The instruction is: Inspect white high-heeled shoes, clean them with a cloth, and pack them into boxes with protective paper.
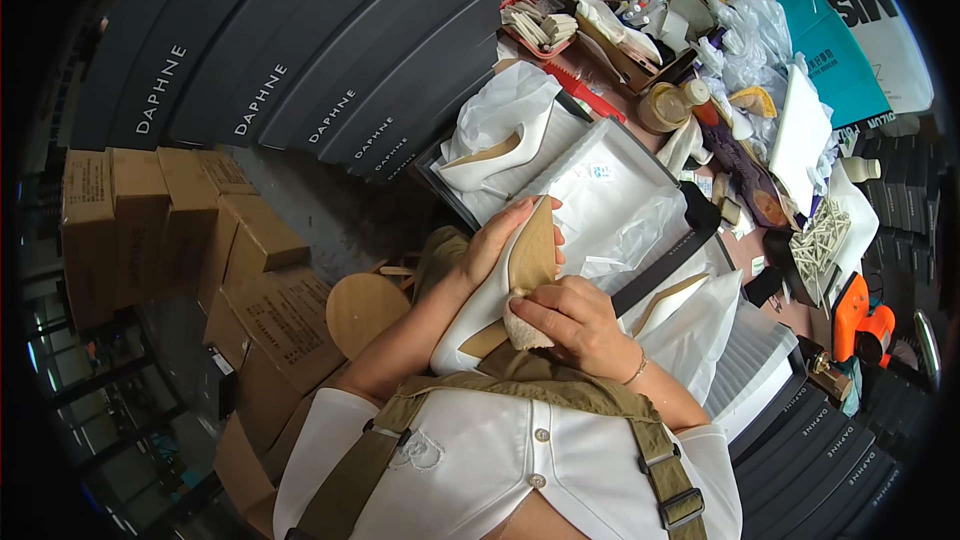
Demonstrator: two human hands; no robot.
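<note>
A white pump with a beige insole (478, 302) lies tilted across my lap, its heel end away from me and its toe close to my apron. My left hand (492, 245) is wrapped round its heel end, with fingertips showing on the far side. In my right hand (582, 323) I pinch a small beige cloth (527, 328), pressed against the inside of the pump. Just beyond my hands, a second white pump (488, 162) rests on white tissue in an open shoe box (455, 198). Another white pump (668, 304) lies on tissue to the right.
A tall stack of dark shoe boxes (240, 50) stands at the far left, above brown cartons (275, 325) and a round wooden stool (366, 318). The cluttered table holds a jar (662, 107), a teal bag (835, 50) and an orange tool (853, 318). More dark boxes (815, 455) lie at the lower right.
</note>
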